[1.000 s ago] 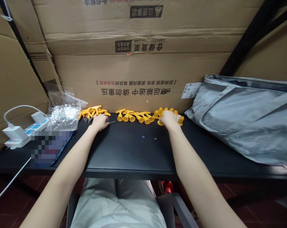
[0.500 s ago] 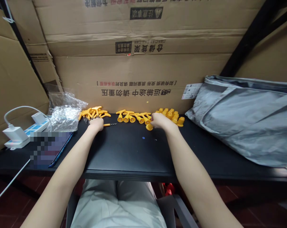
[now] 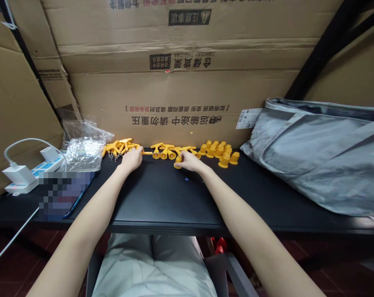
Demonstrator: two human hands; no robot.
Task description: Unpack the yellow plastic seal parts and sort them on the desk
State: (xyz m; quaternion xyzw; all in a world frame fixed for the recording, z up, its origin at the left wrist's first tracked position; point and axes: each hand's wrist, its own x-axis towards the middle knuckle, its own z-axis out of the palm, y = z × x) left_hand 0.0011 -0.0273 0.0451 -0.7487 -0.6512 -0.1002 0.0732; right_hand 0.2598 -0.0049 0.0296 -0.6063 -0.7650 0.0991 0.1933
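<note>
My left hand [image 3: 132, 159] is closed on a yellow corkscrew [image 3: 147, 153], whose shaft sticks out to the right. Pinched in my right hand [image 3: 191, 161] is a yellow bell-shaped cap [image 3: 177, 162], wide rim down, close over the black table [image 3: 162, 194]. Left of my left hand lies a heap of yellow T-handled corkscrews [image 3: 114, 147] with metal spirals. Between and behind the hands, a row of corkscrews fitted with caps [image 3: 163, 153] lies along the cardboard; my right hand hides part of it. Loose caps [image 3: 219, 152] stand grouped farther right.
Crumpled clear plastic [image 3: 83, 150], a power strip [image 3: 35, 175] with a charger and cable, and a phone [image 3: 66, 194] are on the left. A large grey bag [image 3: 313, 161] fills the right side. Cardboard [image 3: 177, 88] walls the back. A small blue dot [image 3: 187, 179] is on the tabletop.
My right hand has moved left from the loose caps, carrying one cap. My left hand has shifted right and slightly back with the corkscrew, so the hands are closer together.
</note>
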